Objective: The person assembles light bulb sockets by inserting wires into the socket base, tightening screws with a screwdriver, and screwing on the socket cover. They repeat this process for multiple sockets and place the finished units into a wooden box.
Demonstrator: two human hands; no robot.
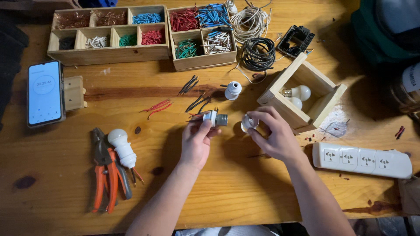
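Head view: left hand (197,137) grip clamped on lamp socket (216,118); right hand (271,133), at 3 o'clock, clamped on white socket cap (248,123) above desk (236,183).

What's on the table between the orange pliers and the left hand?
In the head view, a white lamp holder with a bulb lies right beside the orange pliers; from there to the left hand is bare wood.

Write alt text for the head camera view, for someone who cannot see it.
A person's left hand holds a white lamp socket with a metal screw thread while the right hand holds a small white round cap over a wooden table. Nearby lie orange-handled pliers, a white power strip and wooden trays of coloured wire pieces.
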